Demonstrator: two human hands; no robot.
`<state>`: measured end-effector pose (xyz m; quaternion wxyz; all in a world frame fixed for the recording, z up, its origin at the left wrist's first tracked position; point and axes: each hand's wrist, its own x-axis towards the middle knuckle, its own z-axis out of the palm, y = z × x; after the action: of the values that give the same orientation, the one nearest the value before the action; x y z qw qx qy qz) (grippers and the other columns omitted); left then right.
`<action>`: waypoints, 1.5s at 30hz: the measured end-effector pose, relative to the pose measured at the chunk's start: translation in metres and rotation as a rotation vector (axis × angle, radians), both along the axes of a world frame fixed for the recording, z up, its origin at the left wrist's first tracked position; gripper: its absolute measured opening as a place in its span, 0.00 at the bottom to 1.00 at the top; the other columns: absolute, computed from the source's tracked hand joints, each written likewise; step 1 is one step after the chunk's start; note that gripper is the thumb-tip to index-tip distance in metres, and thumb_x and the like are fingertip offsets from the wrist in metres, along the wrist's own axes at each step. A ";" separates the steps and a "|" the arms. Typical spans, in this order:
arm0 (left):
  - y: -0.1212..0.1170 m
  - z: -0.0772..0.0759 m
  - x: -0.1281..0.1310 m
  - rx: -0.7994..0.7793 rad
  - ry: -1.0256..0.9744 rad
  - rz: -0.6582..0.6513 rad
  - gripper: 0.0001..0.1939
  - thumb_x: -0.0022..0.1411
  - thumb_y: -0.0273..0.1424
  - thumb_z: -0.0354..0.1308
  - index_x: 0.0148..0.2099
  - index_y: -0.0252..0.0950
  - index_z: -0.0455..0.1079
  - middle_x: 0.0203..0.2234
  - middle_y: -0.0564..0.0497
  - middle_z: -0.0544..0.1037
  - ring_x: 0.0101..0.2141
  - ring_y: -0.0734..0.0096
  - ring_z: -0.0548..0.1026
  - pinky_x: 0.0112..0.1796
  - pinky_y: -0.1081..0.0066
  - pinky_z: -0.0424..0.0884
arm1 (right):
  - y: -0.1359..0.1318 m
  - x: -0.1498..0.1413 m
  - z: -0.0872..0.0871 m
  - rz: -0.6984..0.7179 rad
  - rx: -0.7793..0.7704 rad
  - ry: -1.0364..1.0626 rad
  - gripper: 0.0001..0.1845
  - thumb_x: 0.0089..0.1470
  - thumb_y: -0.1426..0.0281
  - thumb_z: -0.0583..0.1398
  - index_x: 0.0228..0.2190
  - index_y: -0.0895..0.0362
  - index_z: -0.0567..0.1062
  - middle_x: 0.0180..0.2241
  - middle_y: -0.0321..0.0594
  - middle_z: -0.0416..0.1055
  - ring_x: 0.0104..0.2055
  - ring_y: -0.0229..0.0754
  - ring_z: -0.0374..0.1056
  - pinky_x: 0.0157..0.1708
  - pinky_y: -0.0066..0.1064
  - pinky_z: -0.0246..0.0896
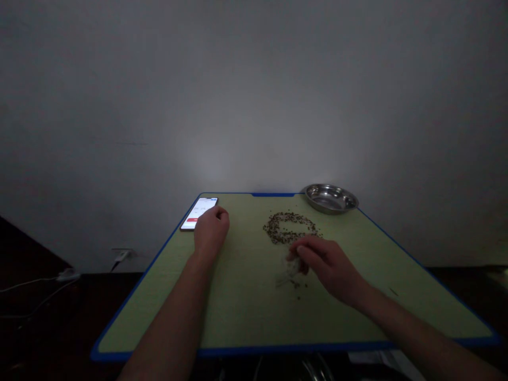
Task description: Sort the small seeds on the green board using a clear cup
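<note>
My right hand (323, 264) pinches a small, whitish, see-through piece (290, 271) that looks like crumpled clear plastic; its exact kind is blurred. Just beyond the fingers, many small dark brown grains (273, 227), like seeds or peppercorns, lie in a rough ring on the table (238, 307). A few loose grains (298, 298) are scattered nearer to me, below that piece. Curled into a loose fist, my left hand (212, 227) rests at the right edge of a lit phone (194, 214) and covers part of it. Nothing shows in that hand.
At the table's back right corner stands a shallow steel bowl (331, 199). A thin dark sliver (393, 292) lies on the right side. The tabletop has a blue rim, with a pale wall (254, 106) behind it. A plug and cables (68, 275) are at the lower left.
</note>
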<state>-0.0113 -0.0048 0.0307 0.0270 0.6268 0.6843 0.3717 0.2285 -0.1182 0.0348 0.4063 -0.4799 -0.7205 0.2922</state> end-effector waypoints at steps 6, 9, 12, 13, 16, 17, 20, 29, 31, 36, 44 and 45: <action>0.001 -0.001 0.000 -0.006 -0.003 -0.015 0.13 0.54 0.31 0.46 0.33 0.37 0.73 0.29 0.48 0.78 0.30 0.66 0.73 0.31 0.70 0.63 | 0.006 0.015 0.025 0.014 0.055 -0.001 0.15 0.50 0.72 0.52 0.38 0.56 0.75 0.35 0.41 0.77 0.34 0.41 0.72 0.35 0.34 0.66; 0.002 -0.002 -0.001 -0.002 -0.006 -0.017 0.13 0.55 0.31 0.46 0.33 0.37 0.73 0.30 0.47 0.78 0.31 0.66 0.73 0.31 0.70 0.64 | 0.011 0.024 0.028 -0.050 0.100 -0.146 0.13 0.51 0.71 0.54 0.38 0.56 0.76 0.33 0.41 0.76 0.32 0.41 0.71 0.33 0.33 0.65; 0.002 -0.003 -0.001 -0.013 -0.006 -0.029 0.13 0.55 0.31 0.46 0.33 0.36 0.73 0.29 0.47 0.78 0.30 0.67 0.72 0.31 0.70 0.63 | 0.017 0.033 0.024 -0.079 0.183 -0.421 0.09 0.52 0.67 0.58 0.32 0.55 0.77 0.28 0.40 0.73 0.29 0.41 0.67 0.30 0.32 0.60; 0.002 -0.003 0.000 -0.019 -0.006 -0.033 0.13 0.55 0.31 0.46 0.33 0.36 0.72 0.29 0.47 0.78 0.30 0.67 0.72 0.30 0.70 0.63 | 0.020 0.035 0.022 -0.072 0.218 -0.491 0.08 0.52 0.66 0.59 0.31 0.55 0.78 0.27 0.40 0.72 0.30 0.41 0.66 0.31 0.32 0.59; 0.002 -0.003 0.000 -0.022 -0.005 -0.044 0.13 0.55 0.32 0.46 0.32 0.36 0.72 0.28 0.47 0.78 0.29 0.67 0.72 0.30 0.70 0.63 | 0.028 0.039 0.016 -0.029 0.234 -0.568 0.07 0.52 0.67 0.59 0.28 0.56 0.77 0.29 0.40 0.70 0.32 0.41 0.65 0.33 0.32 0.58; 0.002 -0.004 0.000 -0.023 -0.006 -0.046 0.13 0.55 0.32 0.46 0.32 0.37 0.72 0.28 0.47 0.77 0.29 0.67 0.72 0.30 0.70 0.63 | 0.031 0.040 0.014 -0.011 0.198 -0.569 0.07 0.52 0.68 0.59 0.28 0.56 0.77 0.28 0.39 0.71 0.31 0.40 0.65 0.32 0.31 0.57; 0.003 -0.004 0.001 -0.034 -0.012 -0.047 0.13 0.54 0.32 0.46 0.33 0.37 0.72 0.28 0.48 0.78 0.30 0.67 0.72 0.31 0.70 0.63 | 0.040 0.038 0.009 0.041 0.076 -0.560 0.08 0.53 0.70 0.58 0.29 0.57 0.77 0.26 0.38 0.72 0.27 0.38 0.65 0.28 0.29 0.55; 0.004 -0.007 0.001 -0.054 -0.005 -0.081 0.12 0.54 0.32 0.47 0.33 0.38 0.72 0.29 0.48 0.78 0.30 0.67 0.72 0.31 0.70 0.64 | 0.064 0.032 -0.004 0.138 -0.071 -0.454 0.14 0.51 0.71 0.58 0.39 0.58 0.77 0.30 0.38 0.76 0.29 0.38 0.67 0.30 0.28 0.59; 0.004 -0.007 0.002 -0.055 -0.003 -0.088 0.13 0.55 0.32 0.47 0.33 0.37 0.72 0.29 0.48 0.78 0.31 0.67 0.73 0.32 0.70 0.64 | 0.065 0.032 -0.007 0.154 -0.094 -0.450 0.14 0.51 0.70 0.58 0.40 0.58 0.77 0.31 0.39 0.76 0.30 0.38 0.67 0.31 0.29 0.59; 0.004 -0.006 0.004 -0.055 0.006 -0.096 0.13 0.54 0.31 0.47 0.32 0.37 0.72 0.29 0.48 0.78 0.30 0.67 0.72 0.32 0.70 0.64 | 0.056 0.032 -0.009 0.234 -0.121 -0.459 0.11 0.52 0.69 0.57 0.36 0.58 0.78 0.30 0.38 0.76 0.29 0.38 0.67 0.29 0.28 0.59; 0.003 -0.007 0.004 -0.063 -0.001 -0.102 0.13 0.54 0.31 0.47 0.33 0.36 0.73 0.29 0.47 0.78 0.30 0.68 0.72 0.32 0.70 0.64 | 0.026 0.027 -0.010 0.269 -0.173 -0.445 0.10 0.52 0.70 0.57 0.35 0.58 0.78 0.28 0.38 0.74 0.28 0.37 0.66 0.27 0.26 0.58; 0.003 -0.007 0.005 -0.066 -0.001 -0.101 0.13 0.54 0.31 0.47 0.33 0.36 0.73 0.29 0.47 0.78 0.30 0.68 0.72 0.32 0.70 0.65 | 0.022 0.027 -0.010 0.268 -0.178 -0.439 0.10 0.51 0.70 0.58 0.34 0.58 0.78 0.28 0.37 0.74 0.28 0.37 0.66 0.27 0.26 0.58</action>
<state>-0.0066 -0.0013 0.0238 0.0666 0.6589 0.6637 0.3476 0.2554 -0.0962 0.0243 0.1543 -0.4659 -0.8200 0.2944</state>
